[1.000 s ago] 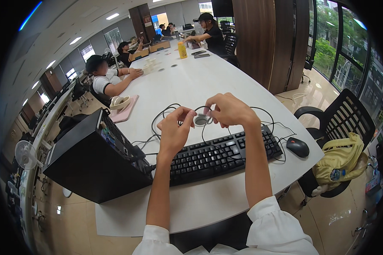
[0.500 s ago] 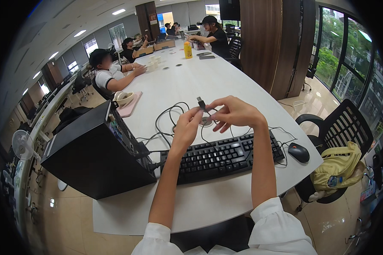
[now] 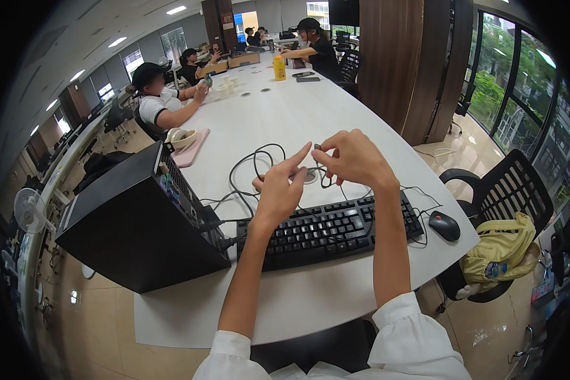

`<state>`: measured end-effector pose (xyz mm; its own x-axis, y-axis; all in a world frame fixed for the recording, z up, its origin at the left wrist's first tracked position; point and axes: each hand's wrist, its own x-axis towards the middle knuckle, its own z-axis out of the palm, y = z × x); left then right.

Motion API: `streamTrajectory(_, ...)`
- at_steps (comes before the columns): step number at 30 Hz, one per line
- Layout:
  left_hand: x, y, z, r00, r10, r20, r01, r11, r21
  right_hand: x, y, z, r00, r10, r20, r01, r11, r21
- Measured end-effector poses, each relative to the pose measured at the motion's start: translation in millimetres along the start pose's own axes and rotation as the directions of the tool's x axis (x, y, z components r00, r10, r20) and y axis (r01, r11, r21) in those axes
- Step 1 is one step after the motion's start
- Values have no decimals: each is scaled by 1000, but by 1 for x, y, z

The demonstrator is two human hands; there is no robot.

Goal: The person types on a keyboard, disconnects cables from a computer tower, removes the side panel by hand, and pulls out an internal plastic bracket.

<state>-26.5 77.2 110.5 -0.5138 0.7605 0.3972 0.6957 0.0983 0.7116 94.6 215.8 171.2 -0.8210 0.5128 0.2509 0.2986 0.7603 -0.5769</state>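
Above the keyboard (image 3: 316, 231), my right hand (image 3: 358, 158) pinches a small dark USB plug (image 3: 317, 147) between thumb and fingertips. The plug's thin black cable (image 3: 326, 180) hangs in a loop below those fingers. My left hand (image 3: 280, 187) is just to the left, its index finger stretched toward the plug and its thumb apart, with nothing visibly gripped. Whether that fingertip touches the plug I cannot tell. Behind and left of my left hand, black cables (image 3: 232, 174) lie in loops on the white table (image 3: 190, 320).
A black computer tower (image 3: 133, 221) stands at the left, cables plugged into its back. A black mouse (image 3: 444, 227) lies right of the keyboard. Farther off are a pink notebook (image 3: 193, 152), a yellow bottle (image 3: 279, 68) and seated people. A yellow backpack (image 3: 500, 250) rests on a chair.
My left hand has let go of the plug and extended its index finger. The plug is now in my right hand's pinch, slightly farther right. A person at the left has raised their hands.
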Motion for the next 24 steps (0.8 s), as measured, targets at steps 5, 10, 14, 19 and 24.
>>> streamTrajectory(5,0,-9,-18,974,-163,160,131,972,195,5,20,-18,814,-40,-579,259,918,301)
streamTrajectory(10,-2,-19,-31,940,-279,197,183,898,401,-12,73,-65,459,404,-791,599,517,612)
streamTrajectory(14,-5,-25,-18,982,-188,27,135,788,601,-42,110,-101,45,525,-850,772,522,363)
streamTrajectory(19,-6,-31,-8,976,-218,-13,155,654,740,-88,102,-126,-200,422,-884,725,671,156)
streamTrajectory(24,-3,-22,-3,957,-256,140,119,781,614,-98,64,-125,1,362,-932,703,663,259)
